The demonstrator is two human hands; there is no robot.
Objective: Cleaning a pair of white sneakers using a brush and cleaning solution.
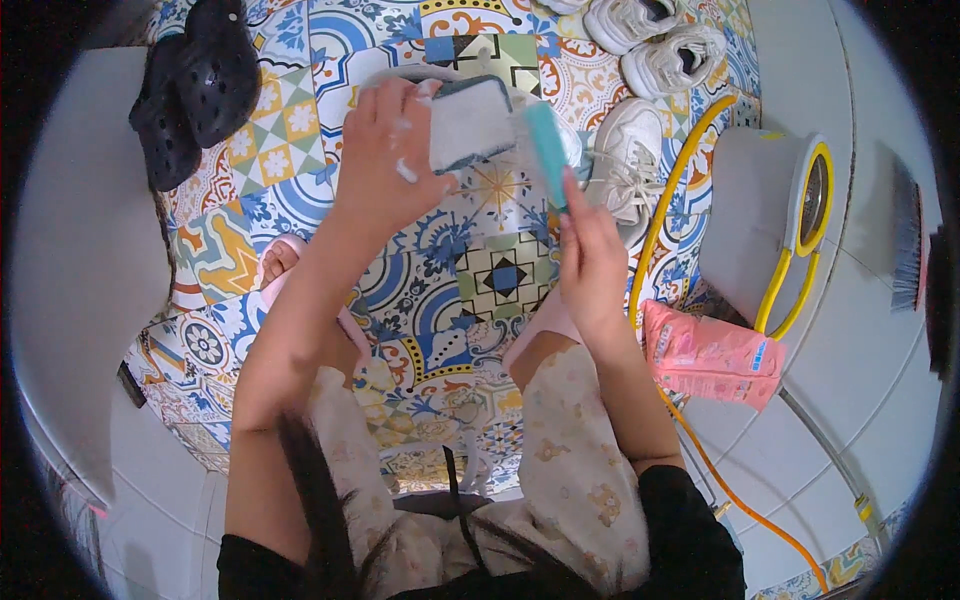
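My left hand [388, 160], with white foam on its skin, grips a pale grey, flat-faced block-like thing [472, 122] with a dark edge. Its exact kind is unclear, and my fingers hide its left end. In my right hand [594, 255] is a teal brush [546, 150], smeared by motion, just right of the pale thing. Any bristles cannot be made out clearly. Directly beyond the brush lies a white lace-up sneaker [630, 160] on the patterned tile floor [505, 275]. Part of a rounded grey rim shows behind my left fingers.
More white sneakers [675, 58] lie at the far right, and black clogs [205, 85] at the far left. A yellow hose [660, 215] curves beside a grey bucket [760, 215] and a pink pouch [710, 350]. A brush with grey bristles [908, 240] is by the right wall.
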